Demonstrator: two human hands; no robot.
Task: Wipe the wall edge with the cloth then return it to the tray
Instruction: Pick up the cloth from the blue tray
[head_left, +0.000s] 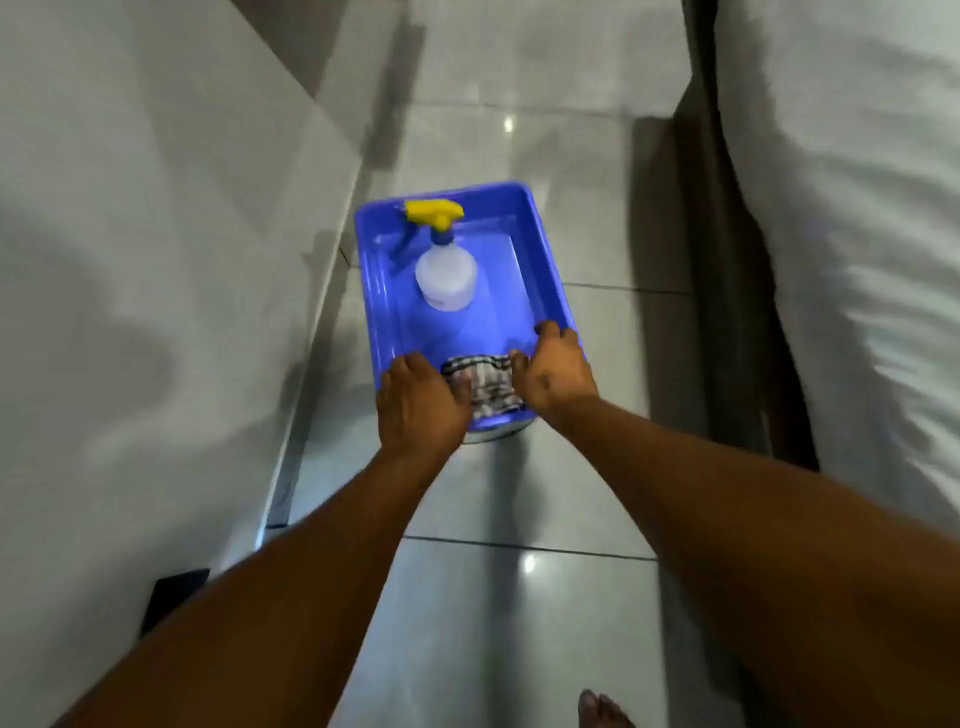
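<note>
The floor (519, 613) is made of big shiny grey tiles with thin dark lines between them. Two small bright spots of light shine on it. On the left stands a pale grey wall (130, 234) with soft shadows on it. A thin metal strip (306, 415) runs along the bottom of the wall where it meets the floor. On the right is a bed with a white crumpled sheet (857, 234) and a dark side under it

White plastic spray bottle (445, 278), yellow trigger head, upright at centre. White bedding (852, 218) at 3 o'clock. Glossy grey floor tiles (519, 613) underneath.
</note>
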